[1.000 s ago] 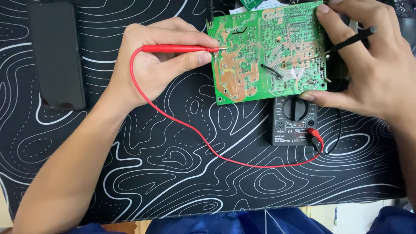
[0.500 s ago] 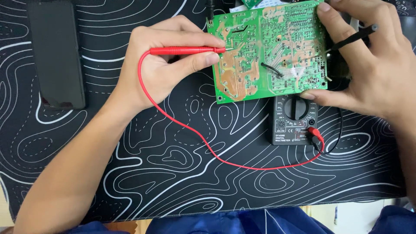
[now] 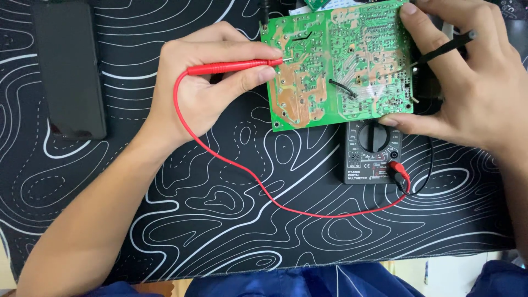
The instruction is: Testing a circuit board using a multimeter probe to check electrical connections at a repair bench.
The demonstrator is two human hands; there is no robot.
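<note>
My left hand [image 3: 206,88] pinches a red test probe [image 3: 234,66], whose metal tip touches the solder side of a green circuit board [image 3: 338,60]. My right hand [image 3: 473,82] grips the board's right edge between thumb and fingers and also holds a black probe [image 3: 445,48] slanting toward the board. A black multimeter [image 3: 373,151] lies under the board's lower edge, half covered by it. A red lead [image 3: 264,192] loops from the red probe across the mat to the meter's sockets.
A black mat with white contour lines [image 3: 220,231] covers the table. A black rectangular device [image 3: 70,69] lies at the upper left. A black lead [image 3: 426,170] curls by the meter. Blue fabric [image 3: 308,280] shows at the bottom edge.
My left hand and the red probe have shifted slightly right along the board's left part. The board and my right hand stay put.
</note>
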